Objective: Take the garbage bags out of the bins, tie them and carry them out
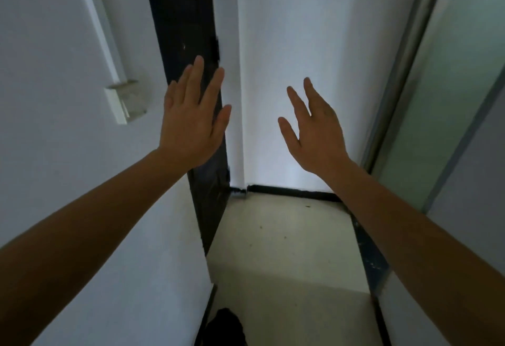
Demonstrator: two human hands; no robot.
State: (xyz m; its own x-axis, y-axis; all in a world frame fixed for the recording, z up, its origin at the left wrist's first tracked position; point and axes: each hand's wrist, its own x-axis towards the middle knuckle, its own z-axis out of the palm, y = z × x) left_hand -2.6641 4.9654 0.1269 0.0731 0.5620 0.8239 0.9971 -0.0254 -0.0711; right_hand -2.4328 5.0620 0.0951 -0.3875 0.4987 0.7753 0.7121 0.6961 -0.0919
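Observation:
My left hand point(192, 118) is held up in front of me with the fingers straight and spread, back of the hand toward the camera, holding nothing. My right hand point(314, 132) is raised the same way a little further right, fingers apart and empty. Both bare forearms reach forward from the lower corners. A dark lumpy shape point(225, 328) lies on the floor at the bottom edge between my arms; I cannot tell whether it is a garbage bag. No bin is in view.
I face a narrow corridor with a pale floor point(287, 250) ending at a white wall point(295, 72). A black door frame point(188, 31) runs down the left. A white wall switch box point(120, 105) hangs on the left wall. A frosted glass panel point(442, 99) stands on the right.

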